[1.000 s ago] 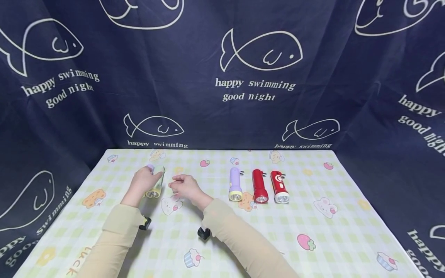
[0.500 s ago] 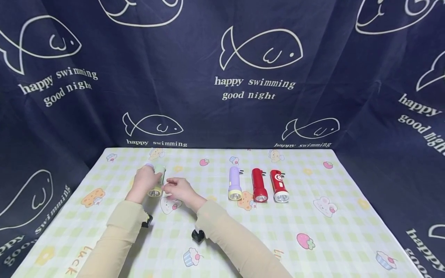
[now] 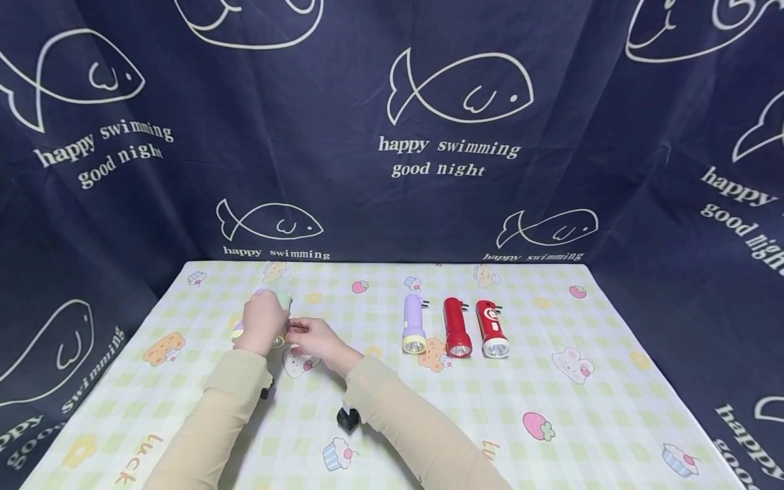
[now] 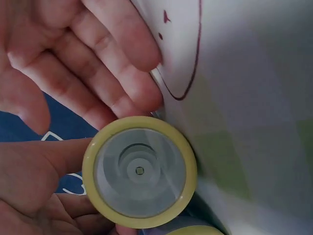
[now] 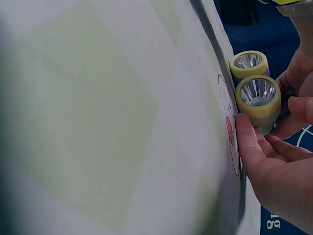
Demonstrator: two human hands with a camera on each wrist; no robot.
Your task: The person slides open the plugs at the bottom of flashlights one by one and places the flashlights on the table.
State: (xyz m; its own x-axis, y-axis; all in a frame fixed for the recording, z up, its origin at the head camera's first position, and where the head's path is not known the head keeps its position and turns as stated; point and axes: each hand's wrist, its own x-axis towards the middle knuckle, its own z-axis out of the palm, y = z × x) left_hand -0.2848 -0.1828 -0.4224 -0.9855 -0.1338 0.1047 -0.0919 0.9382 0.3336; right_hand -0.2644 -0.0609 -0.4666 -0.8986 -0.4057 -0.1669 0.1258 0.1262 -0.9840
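Note:
My left hand [image 3: 265,321] lies over a pale green flashlight [image 3: 284,299] with a yellow head, gripping its body from above. The flashlight's lens [image 4: 139,171] faces the left wrist camera. Close on its left is a purple flashlight [image 3: 237,331], mostly hidden by the hand in the head view; its yellow head [image 5: 248,62] shows in the right wrist view. From the right, my right hand [image 3: 318,338] reaches the green flashlight's side, its fingertips right beside the head [image 5: 258,95], fingers loosely bent and holding nothing.
To the right, another purple flashlight [image 3: 414,320], a plain red flashlight [image 3: 456,323] and a red flashlight with a white emblem [image 3: 493,327] lie in a row. A checked cloth [image 3: 392,435] covers the table, and a dark blue curtain [image 3: 343,170] hangs behind it.
My left hand has shifted slightly right over the green flashlight, uncovering part of the purple one. My right hand has moved left, up to the green flashlight's side.

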